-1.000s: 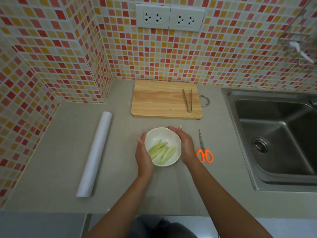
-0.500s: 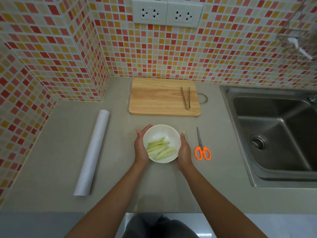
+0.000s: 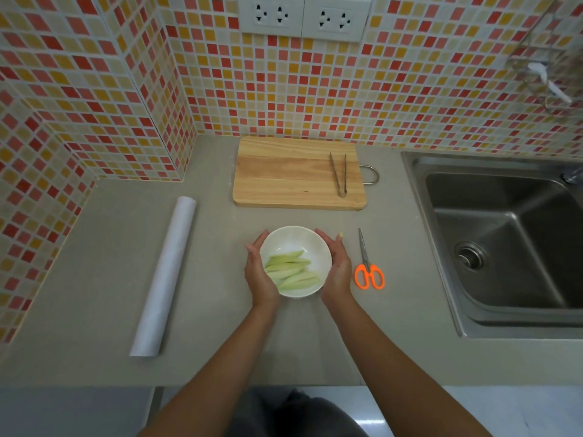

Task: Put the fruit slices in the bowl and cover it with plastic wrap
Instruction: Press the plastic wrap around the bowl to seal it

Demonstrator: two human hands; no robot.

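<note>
A white bowl (image 3: pixel 294 242) stands on the grey counter, in front of the cutting board. Several pale green fruit slices (image 3: pixel 291 272) lie inside it, towards its near side. My left hand (image 3: pixel 259 279) cups the bowl's left wall and my right hand (image 3: pixel 338 269) cups its right wall, with the fingers of both curved round the rim. A white roll of plastic wrap (image 3: pixel 164 275) lies lengthwise on the counter well to the left, untouched.
A wooden cutting board (image 3: pixel 284 171) with metal tongs (image 3: pixel 339 175) on it sits behind the bowl. Orange-handled scissors (image 3: pixel 367 269) lie just right of my right hand. A steel sink (image 3: pixel 504 241) takes up the right side. Tiled walls close the back and left.
Both hands have slid along the bowl's sides while staying on it. The bowl has turned a little, so the slices lie more level. The roll, scissors and tongs have not moved.
</note>
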